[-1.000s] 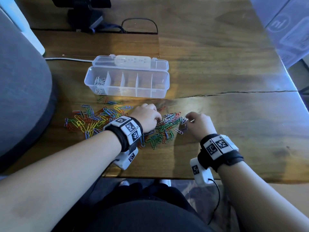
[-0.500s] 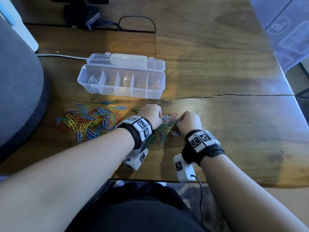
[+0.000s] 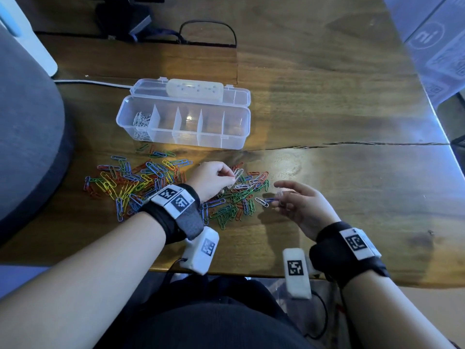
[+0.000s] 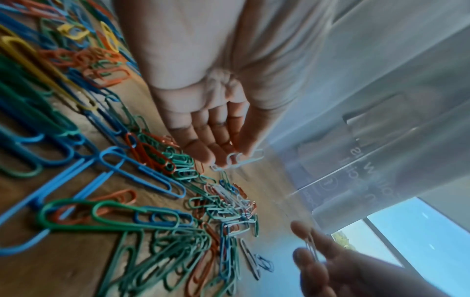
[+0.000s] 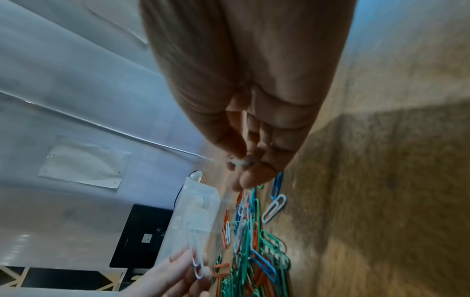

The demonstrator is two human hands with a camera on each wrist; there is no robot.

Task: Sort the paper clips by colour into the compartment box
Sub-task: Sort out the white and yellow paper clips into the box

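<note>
Near the tabletop's front edge, the left hand [image 3: 214, 180] pinched white paper clips [image 4: 237, 159]; the right hand [image 3: 300, 205] pinched probably one white clip [image 5: 239, 160].

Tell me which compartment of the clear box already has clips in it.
The leftmost compartment of the compartment box: it alone holds white paper clips; the other four look empty.

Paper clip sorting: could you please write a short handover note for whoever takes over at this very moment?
Left hand: pinches white paper clips above the pile.
Right hand: pinches a white clip.
Compartment box: open on the wooden table; only its leftmost compartment holds white clips.
Left: drop these whites there, then sort the mixed pile of blue, green, yellow and orange-red.
</note>
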